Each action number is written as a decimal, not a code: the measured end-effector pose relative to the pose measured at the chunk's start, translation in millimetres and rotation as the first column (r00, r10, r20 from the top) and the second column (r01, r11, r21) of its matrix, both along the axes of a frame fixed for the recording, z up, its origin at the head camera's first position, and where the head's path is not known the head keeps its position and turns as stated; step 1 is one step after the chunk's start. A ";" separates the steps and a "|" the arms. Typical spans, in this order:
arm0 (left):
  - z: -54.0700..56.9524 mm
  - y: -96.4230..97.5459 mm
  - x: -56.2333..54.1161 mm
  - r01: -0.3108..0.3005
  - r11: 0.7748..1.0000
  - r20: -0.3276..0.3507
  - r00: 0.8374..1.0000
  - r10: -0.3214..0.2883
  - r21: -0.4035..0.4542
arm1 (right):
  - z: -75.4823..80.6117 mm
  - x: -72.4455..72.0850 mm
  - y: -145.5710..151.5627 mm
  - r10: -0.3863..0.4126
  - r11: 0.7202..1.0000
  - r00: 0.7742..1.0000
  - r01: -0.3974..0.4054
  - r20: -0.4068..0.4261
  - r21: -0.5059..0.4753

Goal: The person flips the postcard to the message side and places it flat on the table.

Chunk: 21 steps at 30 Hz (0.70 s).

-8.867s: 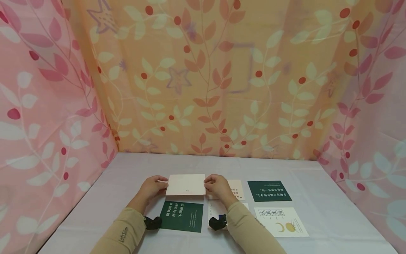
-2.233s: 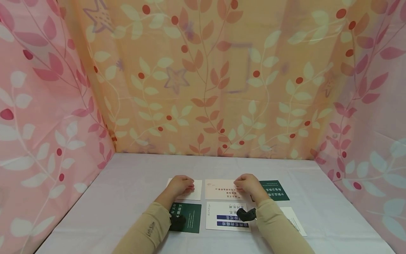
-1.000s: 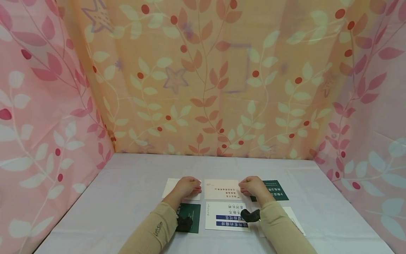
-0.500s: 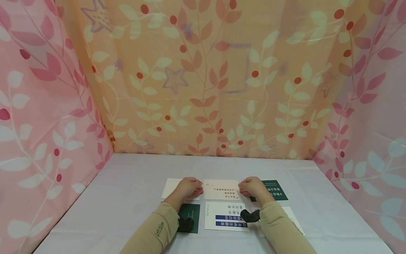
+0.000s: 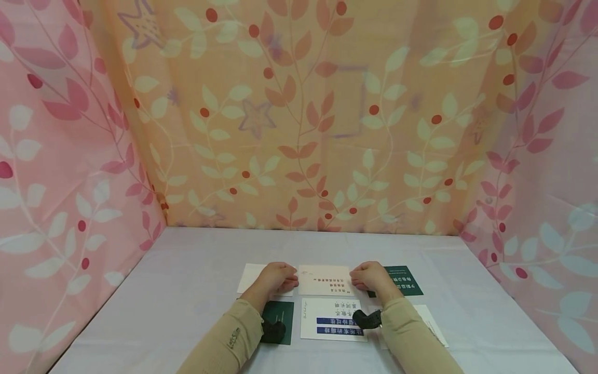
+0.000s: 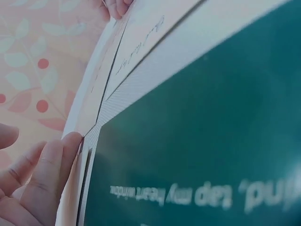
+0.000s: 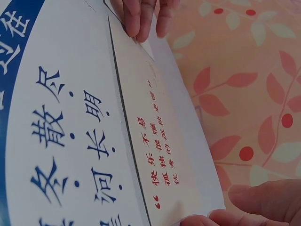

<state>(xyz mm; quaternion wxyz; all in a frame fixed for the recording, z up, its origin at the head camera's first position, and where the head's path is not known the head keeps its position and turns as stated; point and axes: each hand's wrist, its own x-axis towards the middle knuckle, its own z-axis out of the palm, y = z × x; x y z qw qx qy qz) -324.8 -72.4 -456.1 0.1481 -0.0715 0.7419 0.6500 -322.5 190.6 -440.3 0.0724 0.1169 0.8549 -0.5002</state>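
A cream card with red print [image 5: 324,280] lies flat in the middle of the back row. My left hand [image 5: 277,278] reaches over a plain white card [image 5: 249,276], its fingertips touching the cream card's left edge. In the left wrist view the fingers [image 6: 49,162] are fairly straight, the thumb apart from them. My right hand [image 5: 372,276] touches the cream card's right edge with its fingers. The right wrist view shows its thumb [image 7: 254,195] spread from those fingers, partly cut off. A white card with blue bars [image 5: 333,318] lies just in front.
A green card [image 5: 405,280] lies at the back right, partly under my right hand. Another green card [image 5: 285,314] sits front left, half covered by my left sleeve. A white card [image 5: 429,318] at front right is mostly behind my right sleeve. A patterned curtain [image 5: 317,130] surrounds the white table [image 5: 201,259].
The white card once held up by both hands now lies at back left. My left hand has shifted right to the cream card. Over the last half second both hands barely move.
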 end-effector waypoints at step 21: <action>4.3 -3.4 -0.6 0.027 0.996 0.002 1.000 -0.027 0.091 | -3.2 -2.9 0.1 -0.012 1.000 1.000 0.012 -0.003 0.000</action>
